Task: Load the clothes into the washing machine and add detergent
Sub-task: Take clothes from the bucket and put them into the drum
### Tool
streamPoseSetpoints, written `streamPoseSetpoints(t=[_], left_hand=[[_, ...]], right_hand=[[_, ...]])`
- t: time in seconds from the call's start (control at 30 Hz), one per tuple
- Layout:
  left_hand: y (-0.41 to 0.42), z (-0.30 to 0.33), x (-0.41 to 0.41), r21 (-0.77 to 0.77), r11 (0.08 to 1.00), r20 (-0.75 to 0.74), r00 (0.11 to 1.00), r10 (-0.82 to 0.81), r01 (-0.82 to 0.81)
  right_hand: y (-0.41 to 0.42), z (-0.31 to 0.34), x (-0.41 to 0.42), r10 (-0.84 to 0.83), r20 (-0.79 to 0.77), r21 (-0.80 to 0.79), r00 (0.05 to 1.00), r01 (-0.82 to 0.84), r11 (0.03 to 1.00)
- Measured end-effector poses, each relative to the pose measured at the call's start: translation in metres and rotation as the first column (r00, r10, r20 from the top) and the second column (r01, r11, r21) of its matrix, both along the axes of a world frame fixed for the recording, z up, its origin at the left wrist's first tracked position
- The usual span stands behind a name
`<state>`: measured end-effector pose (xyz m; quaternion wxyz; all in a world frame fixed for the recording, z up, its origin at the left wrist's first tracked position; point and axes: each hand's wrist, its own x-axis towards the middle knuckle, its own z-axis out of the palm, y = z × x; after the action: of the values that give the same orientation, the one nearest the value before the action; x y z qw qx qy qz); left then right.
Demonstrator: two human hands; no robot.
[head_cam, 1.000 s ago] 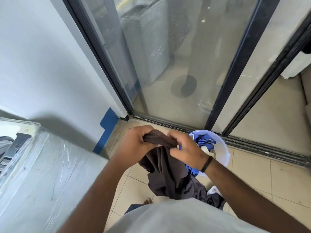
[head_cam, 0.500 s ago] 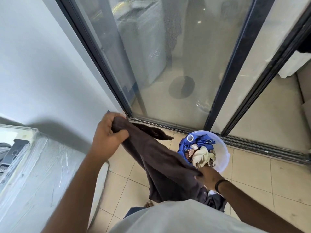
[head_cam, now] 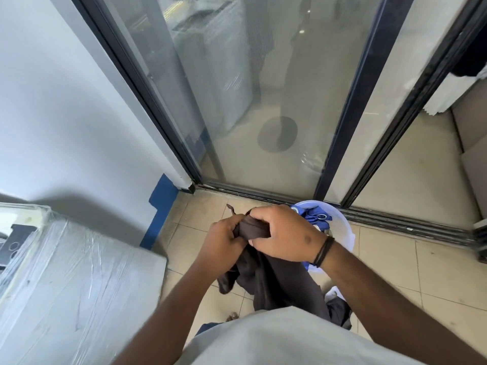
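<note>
While both hands point(head_cam: 283, 237) clench their fingers point(head_cam: 259, 218) on its bunched top, the dark garment point(head_cam: 279, 280) hangs lengthwise downward.

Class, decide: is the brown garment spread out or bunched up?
Bunched up: both the left hand and right hand clutch the brown garment together, the rest hanging.

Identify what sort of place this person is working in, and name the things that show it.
Probably a home laundry corner or balcony: a plastic-wrapped washing machine on the left, a white bucket of clothes on the tiled floor, and sliding glass doors ahead.
</note>
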<state>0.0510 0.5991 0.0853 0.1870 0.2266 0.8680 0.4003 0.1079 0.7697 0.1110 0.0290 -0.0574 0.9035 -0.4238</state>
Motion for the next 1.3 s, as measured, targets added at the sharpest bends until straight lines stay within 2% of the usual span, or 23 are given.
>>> streamPoseSetpoints(t=[0.07,0.13,0.2,0.23,0.33,0.47,0.6,0.7,0.8,0.87,0.93,1.03,1.13,1.23,1.3], left_hand=[[-0.001,0.000,-0.003,-0.003,1.000,-0.011,1.000,0.020,-0.020],[-0.001,0.000,0.000,-0.019,0.999,-0.043,0.999,0.025,-0.026],[0.003,0.006,0.007,0.006,0.999,-0.052,0.998,0.043,-0.042],[0.005,0.011,0.009,0.033,0.998,-0.047,0.997,0.062,-0.061],[0.012,0.028,0.012,0.078,0.994,-0.055,0.995,0.079,-0.075],[0.015,0.049,0.014,0.097,0.995,-0.092,0.996,0.008,0.001],[0.016,0.071,0.015,0.147,0.989,-0.154,0.988,0.012,0.011],[0.016,0.084,0.013,0.150,0.989,-0.185,0.983,0.014,0.015],[0.003,0.079,0.001,0.106,0.989,-0.186,0.975,0.121,-0.103],[-0.014,0.071,-0.014,0.059,0.975,-0.164,0.961,0.222,-0.215],[-0.031,0.066,-0.030,-0.024,0.955,-0.173,0.943,0.286,-0.294],[-0.048,0.066,-0.043,-0.083,0.927,-0.147,0.925,0.351,-0.365],[-0.035,0.067,-0.038,-0.060,0.955,-0.117,0.953,0.281,-0.289],[0.001,0.063,-0.024,-0.078,0.995,-0.104,0.993,0.053,-0.061],[0.022,0.061,-0.014,-0.045,0.997,-0.133,0.989,-0.064,0.058]], right_hand=[[0.009,-0.004,0.002,0.084,0.150,-0.212,0.985,-0.051,0.976],[0.021,-0.017,0.005,0.142,0.302,-0.482,0.943,0.023,0.876],[0.030,-0.032,0.011,0.153,0.408,-0.558,0.900,0.114,0.822],[0.033,-0.041,0.013,0.133,0.411,-0.519,0.902,0.112,0.847],[0.034,-0.071,0.022,0.022,0.289,-0.307,0.957,0.071,0.949],[0.037,-0.114,0.027,0.009,0.236,-0.036,0.972,0.000,0.999],[0.043,-0.142,0.029,0.016,0.475,0.274,0.880,-0.165,0.947],[0.050,-0.162,0.037,-0.080,0.565,0.315,0.821,-0.125,0.941],[0.065,-0.175,0.039,-0.186,0.591,0.318,0.785,-0.014,0.948],[0.079,-0.177,0.038,-0.331,0.492,0.409,0.805,0.122,0.904],[0.097,-0.168,0.035,-0.465,0.316,0.480,0.827,0.284,0.830],[0.117,-0.129,0.024,-0.546,0.094,0.463,0.833,0.449,0.764],[0.105,-0.076,0.005,-0.421,-0.007,0.403,0.907,0.388,0.829],[0.060,-0.010,-0.007,-0.277,-0.162,0.215,0.947,0.308,0.927],[0.034,0.026,-0.011,-0.178,-0.288,0.122,0.941,0.220,0.968]])
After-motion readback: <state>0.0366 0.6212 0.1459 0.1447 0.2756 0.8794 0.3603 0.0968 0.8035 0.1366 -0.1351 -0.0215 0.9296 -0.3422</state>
